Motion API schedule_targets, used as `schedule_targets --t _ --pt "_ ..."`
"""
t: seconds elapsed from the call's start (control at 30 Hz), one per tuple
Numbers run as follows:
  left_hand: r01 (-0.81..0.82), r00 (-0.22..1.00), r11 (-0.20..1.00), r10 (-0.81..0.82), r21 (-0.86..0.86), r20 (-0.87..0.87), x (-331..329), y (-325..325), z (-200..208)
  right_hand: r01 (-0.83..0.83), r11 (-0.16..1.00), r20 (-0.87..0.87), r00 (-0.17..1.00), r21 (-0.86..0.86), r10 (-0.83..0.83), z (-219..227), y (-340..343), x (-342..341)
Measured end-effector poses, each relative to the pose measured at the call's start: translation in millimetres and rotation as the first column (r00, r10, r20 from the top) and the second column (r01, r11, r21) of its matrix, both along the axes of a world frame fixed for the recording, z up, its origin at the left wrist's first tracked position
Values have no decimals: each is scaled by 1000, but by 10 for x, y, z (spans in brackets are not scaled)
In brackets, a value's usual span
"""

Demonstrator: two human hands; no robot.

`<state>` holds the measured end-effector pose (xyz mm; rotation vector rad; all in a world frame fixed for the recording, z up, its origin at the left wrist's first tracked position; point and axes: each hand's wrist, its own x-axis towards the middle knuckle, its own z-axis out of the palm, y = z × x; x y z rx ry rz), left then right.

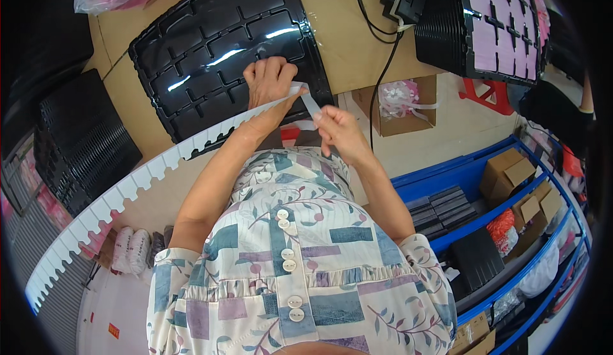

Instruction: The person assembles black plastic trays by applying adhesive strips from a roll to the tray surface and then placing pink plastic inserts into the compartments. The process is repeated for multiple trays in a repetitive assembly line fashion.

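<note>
A long white strip (137, 173) with a notched edge arcs from the far lower left, past my left forearm, to my hands. My left hand (271, 82) is closed on its end, fingers curled and thumb pressed along it, just above a black plastic tray (217, 42) with cross-shaped ridges. From that end a narrow, pale, ribbon-like piece (311, 105) folds down to my right hand (340, 133), which pinches it between thumb and fingers. Whether this piece is a separate layer or the strip's own end, I cannot tell.
Stacked black trays (83, 138) stand at the left; another stack with a pink top (501, 26) is at the upper right. A black cable (383, 67) hangs over the table edge. An open carton (405, 109) and a blue shelf rack (447, 163) are to my right.
</note>
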<state>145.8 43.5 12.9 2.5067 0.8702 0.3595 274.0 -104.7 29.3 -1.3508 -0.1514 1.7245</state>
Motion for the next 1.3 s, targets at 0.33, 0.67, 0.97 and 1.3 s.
schedule_targets --t 0.33,0.67,0.97,1.3 --pt "-54 995 999 53 -3 -84 49 98 17 -325 943 161 929 -69 332 -44 921 413" --pt "-23 1000 996 24 -83 16 -22 175 -15 -97 995 170 981 -11 98 -80 955 375" --pt "-91 948 900 209 -427 239 -215 224 108 -42 995 18 999 93 41 -7 674 598" --pt "-226 768 53 624 -973 -145 -877 -262 456 -585 794 -114 789 162 604 -89 -68 -41"
